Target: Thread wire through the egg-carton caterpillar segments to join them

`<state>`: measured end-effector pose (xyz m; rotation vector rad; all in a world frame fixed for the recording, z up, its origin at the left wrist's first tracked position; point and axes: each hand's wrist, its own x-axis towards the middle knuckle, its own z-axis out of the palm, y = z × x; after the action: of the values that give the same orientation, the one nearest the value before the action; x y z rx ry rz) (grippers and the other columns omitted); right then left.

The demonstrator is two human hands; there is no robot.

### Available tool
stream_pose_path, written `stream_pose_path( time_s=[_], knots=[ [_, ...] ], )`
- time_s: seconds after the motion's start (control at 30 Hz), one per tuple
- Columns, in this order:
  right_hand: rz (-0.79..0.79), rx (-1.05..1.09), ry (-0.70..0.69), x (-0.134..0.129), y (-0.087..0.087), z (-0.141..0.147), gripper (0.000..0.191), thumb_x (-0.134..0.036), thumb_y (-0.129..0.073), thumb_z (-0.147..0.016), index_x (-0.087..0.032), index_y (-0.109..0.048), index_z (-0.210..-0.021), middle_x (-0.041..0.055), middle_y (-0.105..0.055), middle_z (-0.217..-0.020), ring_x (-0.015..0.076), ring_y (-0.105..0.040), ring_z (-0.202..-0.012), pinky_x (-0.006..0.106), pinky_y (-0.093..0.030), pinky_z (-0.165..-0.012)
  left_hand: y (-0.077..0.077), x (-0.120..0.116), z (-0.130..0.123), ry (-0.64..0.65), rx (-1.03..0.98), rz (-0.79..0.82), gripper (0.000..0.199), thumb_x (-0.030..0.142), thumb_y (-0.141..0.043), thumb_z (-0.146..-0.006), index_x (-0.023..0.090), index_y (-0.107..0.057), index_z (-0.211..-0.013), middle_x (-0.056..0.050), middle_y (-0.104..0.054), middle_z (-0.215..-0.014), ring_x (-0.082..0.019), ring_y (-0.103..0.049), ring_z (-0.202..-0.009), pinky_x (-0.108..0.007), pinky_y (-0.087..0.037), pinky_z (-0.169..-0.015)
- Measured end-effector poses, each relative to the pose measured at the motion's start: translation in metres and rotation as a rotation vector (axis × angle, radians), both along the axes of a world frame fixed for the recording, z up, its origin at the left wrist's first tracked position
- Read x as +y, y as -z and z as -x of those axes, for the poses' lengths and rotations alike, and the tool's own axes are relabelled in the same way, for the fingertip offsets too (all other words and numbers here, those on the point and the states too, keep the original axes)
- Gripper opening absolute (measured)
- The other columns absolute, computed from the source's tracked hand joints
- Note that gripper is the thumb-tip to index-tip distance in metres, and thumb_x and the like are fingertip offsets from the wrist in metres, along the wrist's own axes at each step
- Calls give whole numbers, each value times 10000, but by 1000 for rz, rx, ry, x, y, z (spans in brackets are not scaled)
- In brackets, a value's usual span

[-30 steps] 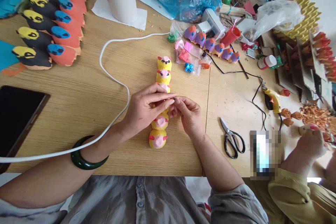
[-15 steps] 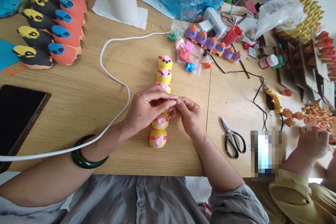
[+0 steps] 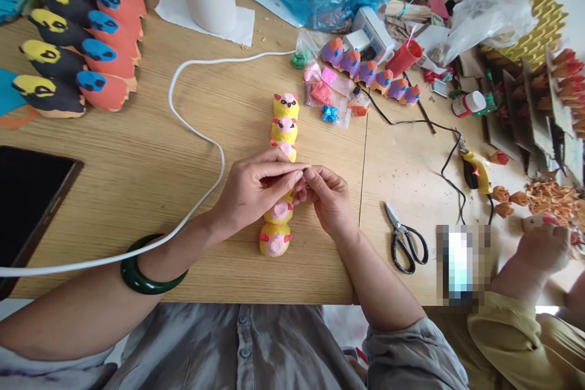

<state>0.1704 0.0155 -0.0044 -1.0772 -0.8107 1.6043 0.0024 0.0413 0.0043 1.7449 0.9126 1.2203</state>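
Note:
My left hand [image 3: 249,186] and my right hand [image 3: 329,200] meet fingertip to fingertip above a row of yellow egg-carton bumps [image 3: 276,246]. Between their pinched fingers shows a small dark piece [image 3: 305,170], too small to make out fully. The bumps have pink faces and red bits at the sides. Dark eye marks show on the two farthest ones; the nearest two have plain pink faces. My hands hide the middle of the row. A dark green bangle [image 3: 139,271] circles my left wrist.
Scissors [image 3: 404,237] lie to the right, near yellow-handled pliers [image 3: 476,172]. Beyond the row are clay packets [image 3: 321,92] and a purple bump row [image 3: 368,72]. A white cable [image 3: 223,164] crosses my left forearm. A phone [image 3: 34,201] lies left; another person's hand [image 3: 543,250] is right.
My view has shifted slightly. The fingertips have moved a little, and the dark piece now shows between them. Both hands stay pinched together over the yellow row.

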Motion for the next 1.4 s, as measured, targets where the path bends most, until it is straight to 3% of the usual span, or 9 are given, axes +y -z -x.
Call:
stream_pose_path(
  time_s=[0.13,0.37,0.6,0.87,1.1,1.3,1.4],
  knots=[
    [27,23,32,2,0,-1,371,-541,-905,-756,-214,-730,-763,-56,-651,-644,84,-551,-542,245,-580,-577,2,-1,1,-4,52,-80,250,168,-664,-996,196,-849,-1163,-46,-765,-937,-141,-709,-859,-226,-548,-723],
    [36,48,8,1,-2,-2,353,-519,-908,-760,-211,-735,-744,-55,-645,-643,85,-557,-562,233,-558,-561,0,1,0,11,-60,130,156,295,-743,-968,226,-861,-1044,-47,-800,-1001,-183,-741,-951,-286,-592,-858],
    [51,60,-66,1,1,-3,393,-592,-814,-842,-214,-739,-763,-18,-678,-700,110,-578,-605,243,-564,-557,-3,2,1,-21,-116,276,74,272,-784,-903,213,-807,-863,-5,-768,-823,-153,-710,-760,-266,-590,-709],
    [44,62,-21,1,-3,-2,297,-476,-881,-812,-208,-753,-814,-35,-663,-694,103,-554,-593,244,-567,-560,-3,1,0,-36,-81,158,122,260,-725,-953,228,-838,-917,-19,-770,-869,-177,-725,-881,-316,-590,-865],
    [48,0,-34,1,-3,-2,307,-510,-904,-776,-242,-756,-758,-16,-643,-697,130,-545,-600,281,-593,-578,-2,2,0,-46,-66,142,94,277,-762,-934,224,-829,-894,-21,-771,-869,-174,-720,-859,-295,-582,-800],
    [23,-19,-40,-1,-3,-1,304,-548,-787,-880,-246,-764,-911,-10,-660,-750,139,-552,-616,293,-589,-584,-1,2,0,-75,-65,209,147,326,-755,-940,210,-804,-863,-12,-774,-848,-160,-705,-784,-281,-582,-749],
    [55,-8,-50,0,-4,-1,330,-568,-818,-845,-245,-751,-858,-15,-651,-722,136,-544,-606,285,-577,-566,-1,2,0,-73,-51,179,145,314,-743,-944,213,-815,-868,-11,-772,-838,-165,-706,-805,-290,-587,-785]
  ],
)
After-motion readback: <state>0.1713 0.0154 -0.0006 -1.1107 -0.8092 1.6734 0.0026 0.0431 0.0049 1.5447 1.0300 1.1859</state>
